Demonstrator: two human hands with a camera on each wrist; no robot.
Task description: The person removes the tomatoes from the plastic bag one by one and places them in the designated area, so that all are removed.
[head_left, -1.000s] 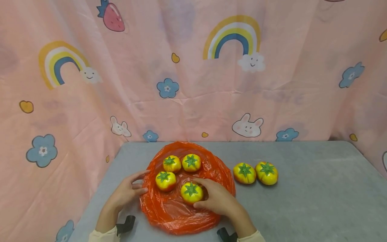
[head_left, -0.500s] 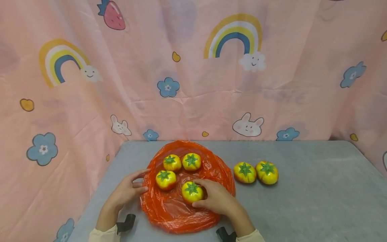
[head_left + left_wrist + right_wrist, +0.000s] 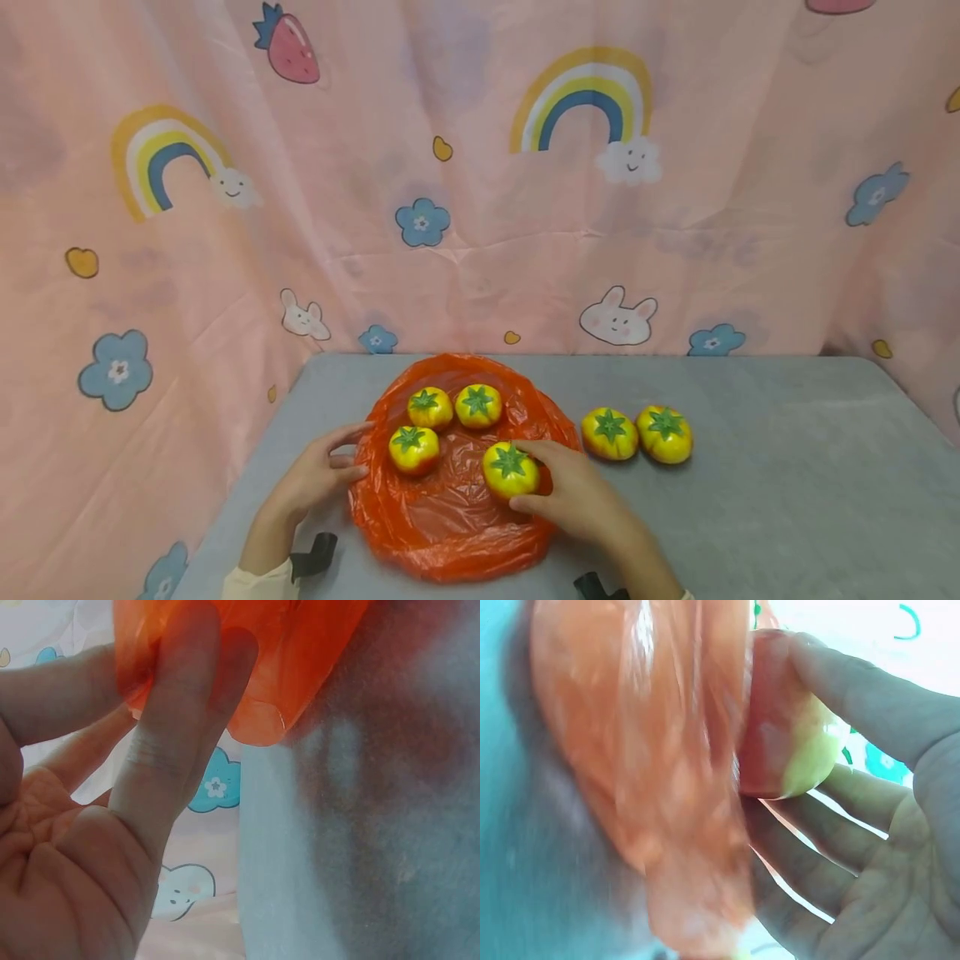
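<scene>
An orange-red plastic bag [image 3: 450, 554], its mouth spread wide, lies on the grey table. Inside it sit several yellow-and-red tomatoes with green star-shaped tops, among them a back-left tomato [image 3: 431, 408], a back-right tomato [image 3: 478, 406] and a front-left tomato [image 3: 414, 451]. My right hand [image 3: 573, 492] holds another tomato [image 3: 510, 472] between thumb and fingers over the bag's right part. In the right wrist view this tomato [image 3: 799, 735] is partly hidden behind the bag's rim [image 3: 645, 750]. My left hand [image 3: 315, 471] touches the bag's left rim with relaxed fingers, the tips partly behind orange film [image 3: 277, 675].
Two more tomatoes lie close together right of the bag, a left one [image 3: 609, 433] and a right one [image 3: 665, 435]. Behind the grey table [image 3: 787, 483] hangs a pink patterned curtain [image 3: 480, 275]. A dark wrist mount [image 3: 315, 557] sits at each wrist.
My right hand has moved right with the tomato, from the bag's middle toward its right rim. The left hand and the other tomatoes have stayed put. The head view has shifted slightly.
</scene>
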